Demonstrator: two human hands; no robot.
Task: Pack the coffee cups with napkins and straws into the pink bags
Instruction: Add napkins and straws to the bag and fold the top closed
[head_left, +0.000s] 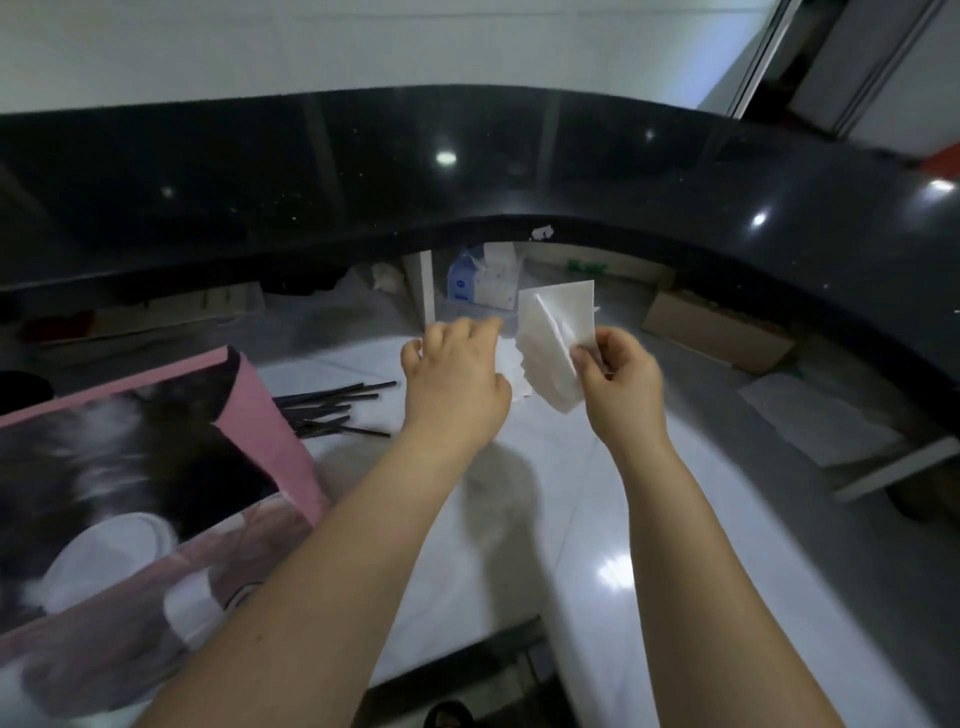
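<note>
napkins: a fanned stack of white napkins is up in the air over the white counter, just right of centre from where I'm watching
right hand: my right hand pinches the stack's lower right corner, thumb and fingers curled tight on it
left hand: the left hand is just beside the stack with its fingers curled. A bit of white paper pokes out around it, but honestly I can't tell if it's actually gripping anything
pink bag: the pink bag lies tilted at the left edge of the counter with its mouth open toward me
cups: white cup lids show inside the bag, pretty blurry
straws: a loose bunch of black straws lies on the counter just behind the bag, left of the left hand
further out: a dark glossy raised ledge curves around the back. Under it there's a blue-and-white tissue box, with a cardboard box off to the right
</note>
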